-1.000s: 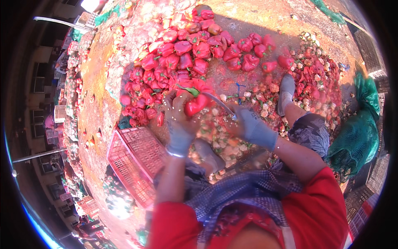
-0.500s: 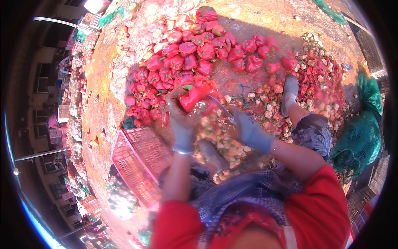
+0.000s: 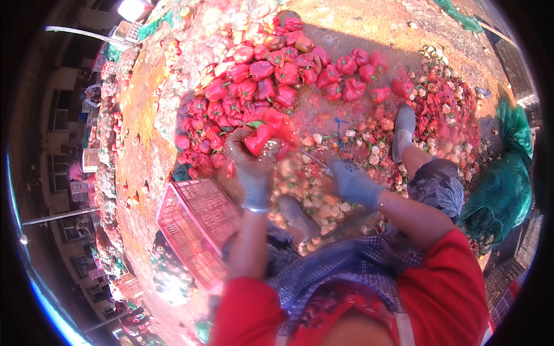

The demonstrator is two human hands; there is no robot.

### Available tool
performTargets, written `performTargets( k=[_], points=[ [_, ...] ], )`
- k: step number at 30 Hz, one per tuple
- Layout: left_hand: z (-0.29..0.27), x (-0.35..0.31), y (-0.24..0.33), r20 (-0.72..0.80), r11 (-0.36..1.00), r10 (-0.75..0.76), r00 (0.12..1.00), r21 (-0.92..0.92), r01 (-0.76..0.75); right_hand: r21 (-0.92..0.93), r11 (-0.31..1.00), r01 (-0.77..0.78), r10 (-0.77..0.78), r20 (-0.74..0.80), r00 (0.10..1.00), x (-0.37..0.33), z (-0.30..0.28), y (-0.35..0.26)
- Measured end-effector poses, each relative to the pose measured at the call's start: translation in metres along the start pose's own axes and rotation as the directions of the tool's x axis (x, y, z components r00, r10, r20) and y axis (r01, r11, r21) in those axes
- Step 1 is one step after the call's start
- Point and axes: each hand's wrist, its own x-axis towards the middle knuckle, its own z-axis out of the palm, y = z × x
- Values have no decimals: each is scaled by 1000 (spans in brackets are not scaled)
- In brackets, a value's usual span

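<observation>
A red bell pepper (image 3: 259, 138) with a bit of green stem is gripped in my gloved left hand (image 3: 252, 176). Pale seeds show along its near side, where it looks cut. My right hand (image 3: 353, 183), in a grey-blue glove, is closed round the handle of a knife (image 3: 311, 157). The thin blade points left toward the pepper; whether its tip touches the pepper I cannot tell. Just beyond my left hand lies a large pile of red bell peppers (image 3: 246, 88). Pepper scraps and pale seed cores (image 3: 375, 151) cover the ground under and beyond my right hand.
A pink-red plastic crate (image 3: 193, 228) stands left of my legs. A green net bag (image 3: 501, 184) slumps at the right. My shoes stand among the scraps. Farther left are rows of filled sacks (image 3: 105, 138), more crates and other people.
The knife has come away from the pepper, its blade now lower and straighter. My left hand and the pepper have shifted slightly left; my right hand has moved slightly right.
</observation>
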Motion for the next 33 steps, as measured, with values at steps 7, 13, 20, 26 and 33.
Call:
performTargets(
  k=[7,13,20,26,33],
  points=[
    [3,0,0,3,981,-121,993,-154,120,153,980,126,-105,-135,985,0,-2,3],
    [3,2,4,90,989,-92,992,-110,102,164,960,228,-150,-388,909,10,-21,-3],
    [13,-12,19,397,999,-23,918,46,5,-113,937,331,-341,-506,792,19,-53,-17],
    [21,-18,34,494,987,-89,865,-72,143,-68,962,265,-270,-373,887,15,-57,-11],
    [15,-20,31,501,965,-5,866,-225,136,75,965,252,-209,-367,906,18,-60,-13]
  ],
)
